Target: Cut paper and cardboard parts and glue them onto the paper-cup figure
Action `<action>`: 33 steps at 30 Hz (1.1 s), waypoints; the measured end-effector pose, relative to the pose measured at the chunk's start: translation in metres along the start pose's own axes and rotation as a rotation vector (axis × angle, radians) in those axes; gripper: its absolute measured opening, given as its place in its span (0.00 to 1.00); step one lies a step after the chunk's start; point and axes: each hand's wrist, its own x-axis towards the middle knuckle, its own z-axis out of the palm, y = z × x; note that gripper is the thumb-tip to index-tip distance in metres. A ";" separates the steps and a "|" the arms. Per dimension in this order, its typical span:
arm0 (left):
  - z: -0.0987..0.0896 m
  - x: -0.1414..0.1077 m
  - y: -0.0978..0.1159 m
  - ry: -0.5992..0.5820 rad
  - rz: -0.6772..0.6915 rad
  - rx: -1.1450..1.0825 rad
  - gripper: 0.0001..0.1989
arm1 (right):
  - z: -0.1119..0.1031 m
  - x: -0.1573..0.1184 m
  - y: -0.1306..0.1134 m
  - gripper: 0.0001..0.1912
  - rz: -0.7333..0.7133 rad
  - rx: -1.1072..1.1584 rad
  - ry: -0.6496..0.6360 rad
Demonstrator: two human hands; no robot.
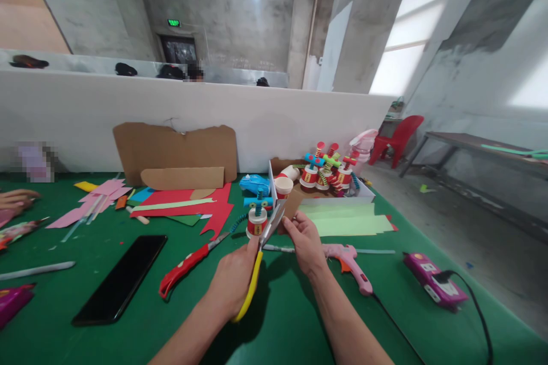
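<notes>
My left hand [234, 275] is closed around the handles of yellow scissors [254, 285], whose blades point up and away, partly apart. Between the fingers of my right hand [305, 242] is a small piece of brown cardboard [293, 204], close beside the blades. Just behind the scissors stands a paper-cup figure [257, 219] with a blue roll on top and a coiled dark teal arm. A pink glue gun [351, 262] lies on the green table [291, 319], its front partly hidden by my right hand. Red-handled scissors [188, 267] rest to the left of my left hand.
A box [329, 201] holding several cup figures stands at the back, with light green paper [342, 219] before it. Left are a black phone [122, 279], red paper [171, 205] and cardboard [175, 151]. A purple power box [434, 280] sits right. Another person's hand [17, 201] shows far left.
</notes>
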 end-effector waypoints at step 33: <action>0.011 0.001 0.001 -0.030 -0.027 0.058 0.18 | -0.002 0.000 0.004 0.14 -0.055 -0.051 0.011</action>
